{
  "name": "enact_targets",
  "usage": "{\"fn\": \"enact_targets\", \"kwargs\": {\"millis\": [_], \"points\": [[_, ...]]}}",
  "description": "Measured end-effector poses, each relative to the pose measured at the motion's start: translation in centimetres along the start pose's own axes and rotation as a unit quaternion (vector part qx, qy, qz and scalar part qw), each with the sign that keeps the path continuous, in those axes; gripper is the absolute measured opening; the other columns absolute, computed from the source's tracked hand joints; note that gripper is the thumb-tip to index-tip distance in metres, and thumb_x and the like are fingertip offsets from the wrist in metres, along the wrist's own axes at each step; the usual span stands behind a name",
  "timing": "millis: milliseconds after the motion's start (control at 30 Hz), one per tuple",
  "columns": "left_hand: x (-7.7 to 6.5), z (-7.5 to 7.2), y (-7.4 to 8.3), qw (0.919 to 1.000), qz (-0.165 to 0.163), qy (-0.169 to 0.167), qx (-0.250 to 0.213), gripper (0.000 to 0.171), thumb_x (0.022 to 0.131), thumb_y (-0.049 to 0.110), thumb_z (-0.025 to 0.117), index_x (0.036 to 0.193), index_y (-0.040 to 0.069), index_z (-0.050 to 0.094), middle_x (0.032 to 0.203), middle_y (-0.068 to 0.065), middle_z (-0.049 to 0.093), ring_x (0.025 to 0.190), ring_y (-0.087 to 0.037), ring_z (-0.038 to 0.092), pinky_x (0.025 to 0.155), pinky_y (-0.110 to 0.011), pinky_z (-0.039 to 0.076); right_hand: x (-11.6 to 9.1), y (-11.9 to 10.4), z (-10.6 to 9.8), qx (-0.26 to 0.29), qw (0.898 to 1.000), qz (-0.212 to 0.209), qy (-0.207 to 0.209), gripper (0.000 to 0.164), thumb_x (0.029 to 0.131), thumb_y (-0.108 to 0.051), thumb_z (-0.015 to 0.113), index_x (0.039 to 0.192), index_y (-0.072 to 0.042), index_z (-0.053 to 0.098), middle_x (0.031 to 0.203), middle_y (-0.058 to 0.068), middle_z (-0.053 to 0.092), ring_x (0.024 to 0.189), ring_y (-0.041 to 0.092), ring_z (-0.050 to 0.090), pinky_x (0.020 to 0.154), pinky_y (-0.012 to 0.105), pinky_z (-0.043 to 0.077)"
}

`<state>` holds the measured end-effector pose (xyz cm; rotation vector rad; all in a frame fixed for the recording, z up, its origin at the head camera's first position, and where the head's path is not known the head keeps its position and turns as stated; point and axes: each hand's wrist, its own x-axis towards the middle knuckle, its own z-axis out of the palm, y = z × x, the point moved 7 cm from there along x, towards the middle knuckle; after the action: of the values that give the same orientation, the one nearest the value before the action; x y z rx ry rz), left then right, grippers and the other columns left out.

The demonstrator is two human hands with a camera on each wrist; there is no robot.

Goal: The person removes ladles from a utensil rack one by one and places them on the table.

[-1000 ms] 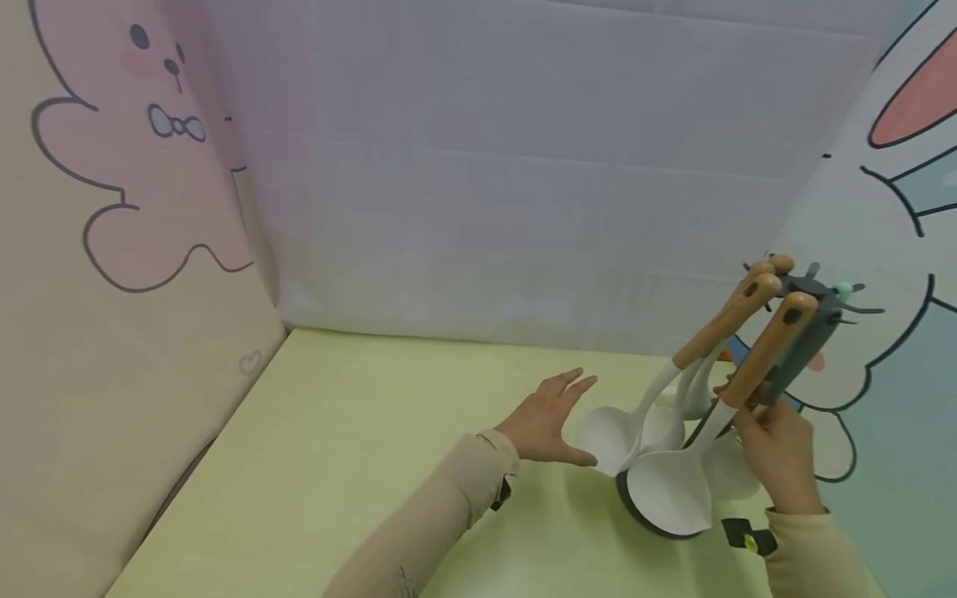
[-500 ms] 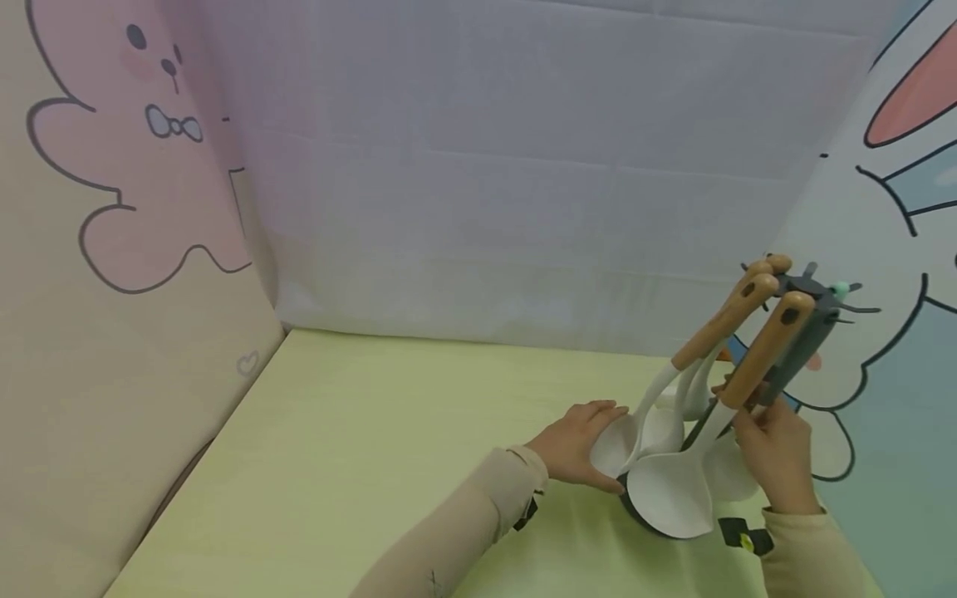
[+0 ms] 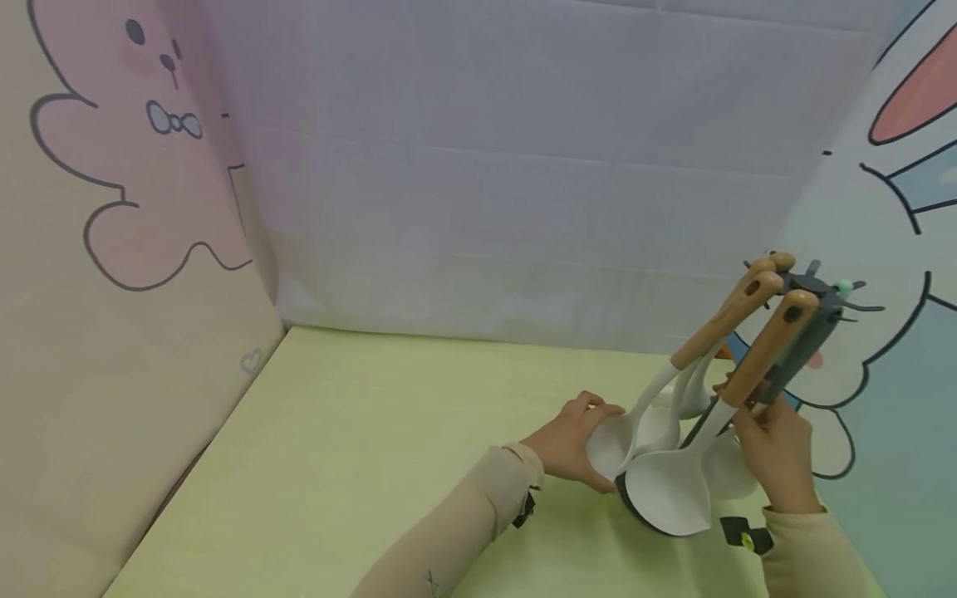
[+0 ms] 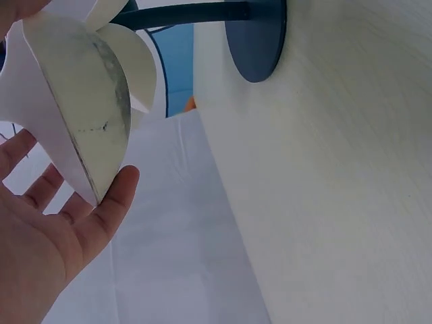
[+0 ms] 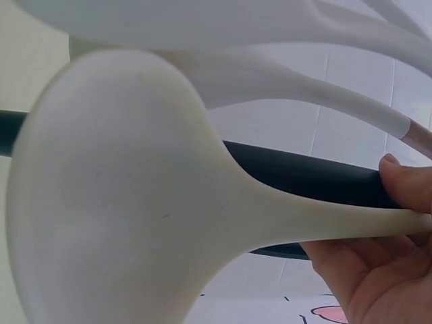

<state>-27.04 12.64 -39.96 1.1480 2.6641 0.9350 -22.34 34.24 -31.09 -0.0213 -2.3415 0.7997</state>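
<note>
On the right of the head view, white utensils with wooden handles hang around a dark utensil stand (image 3: 811, 286). My left hand (image 3: 571, 440) holds the bowl of the leftmost white ladle (image 3: 609, 444), fingers spread around its rim. In the left wrist view, fingertips touch the lower edge of the ladle's bowl (image 4: 88, 115). My right hand (image 3: 777, 453) grips the stand's dark post (image 5: 317, 175), thumb against it. A white utensil's neck (image 5: 337, 219) crosses in front of the palm. At the front hangs another white ladle (image 3: 668, 490), over the dark round base (image 4: 260, 40).
A pale yellow-green table (image 3: 374, 432) spreads to the left of the stand. Behind it rises a white cloth wall (image 3: 486, 208). Printed side panels stand left and right, the right panel (image 3: 882, 465) close behind the stand.
My left hand has moved right and slightly down to the leftmost ladle's bowl, its fingers closing around it. That ladle has shifted very slightly left. My right hand stays on the post.
</note>
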Motion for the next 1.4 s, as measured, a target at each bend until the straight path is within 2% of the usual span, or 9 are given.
{"fn": "enact_targets", "kwargs": {"millis": [233,467,700,967,1167,1400], "points": [[-0.4,-0.8,-0.1,0.9993,0.035,0.012,0.008,0.091,0.068,0.033,0.091,0.144,0.019,0.044,0.137,0.0,0.046,0.114,-0.015,0.04,0.08,-0.018,0.045,0.1,0.0,0.1,-0.002,1.0,-0.006,0.0,0.022,0.093,-0.004,0.052,0.107,-0.001,0.068,0.066,0.005,0.054,0.045,0.006,0.034,0.039,0.025,0.027],[-1.3,-1.5,-0.7,0.9986,0.045,0.029,-0.009,0.088,0.066,0.028,0.089,0.143,0.018,0.046,0.136,0.0,0.047,0.114,-0.016,0.039,0.077,-0.018,0.046,-0.1,0.0,0.2,-0.002,1.0,-0.008,-0.005,0.021,0.093,-0.004,0.054,0.108,0.0,0.068,0.076,0.017,0.062,0.048,0.003,0.039,0.041,0.026,0.031],[-2.4,-2.9,-1.4,0.9973,0.053,0.041,-0.03,0.086,0.066,0.023,0.086,0.142,0.019,0.047,0.135,0.003,0.047,0.116,-0.016,0.037,0.078,-0.019,0.047,-0.3,0.4,0.1,-0.001,1.0,0.014,-0.013,0.022,0.094,-0.005,0.052,0.109,-0.001,0.067,0.067,0.009,0.058,0.048,0.007,0.037,0.041,0.027,0.03],[-3.2,-5.2,-2.4,0.9957,0.054,0.06,-0.046,0.084,0.063,0.017,0.087,0.139,0.018,0.051,0.134,0.002,0.047,0.117,-0.018,0.037,0.079,-0.023,0.048,-0.1,0.1,0.1,-0.001,1.0,-0.004,0.004,0.022,0.092,-0.002,0.052,0.108,-0.001,0.067,0.068,0.009,0.059,0.047,0.004,0.038,0.04,0.025,0.03],[-3.6,-6.3,-2.5,0.994,0.067,0.065,-0.057,0.083,0.063,0.015,0.087,0.138,0.015,0.051,0.133,0.0,0.048,0.116,-0.02,0.037,0.079,-0.025,0.049,-0.2,0.2,0.1,-0.003,1.0,-0.003,0.006,0.022,0.092,-0.002,0.052,0.108,-0.001,0.068,0.069,0.011,0.06,0.045,0.005,0.037,0.039,0.024,0.029],[-3.9,-8.0,-2.9,0.9914,0.052,0.091,-0.078,0.084,0.063,0.012,0.086,0.139,0.015,0.051,0.133,0.0,0.048,0.115,-0.021,0.038,0.078,-0.028,0.051,-0.1,0.1,0.1,-0.005,1.0,-0.005,0.0,0.023,0.093,-0.002,0.051,0.108,0.0,0.069,0.063,0.009,0.058,0.041,0.006,0.034,0.037,0.024,0.028]]}}
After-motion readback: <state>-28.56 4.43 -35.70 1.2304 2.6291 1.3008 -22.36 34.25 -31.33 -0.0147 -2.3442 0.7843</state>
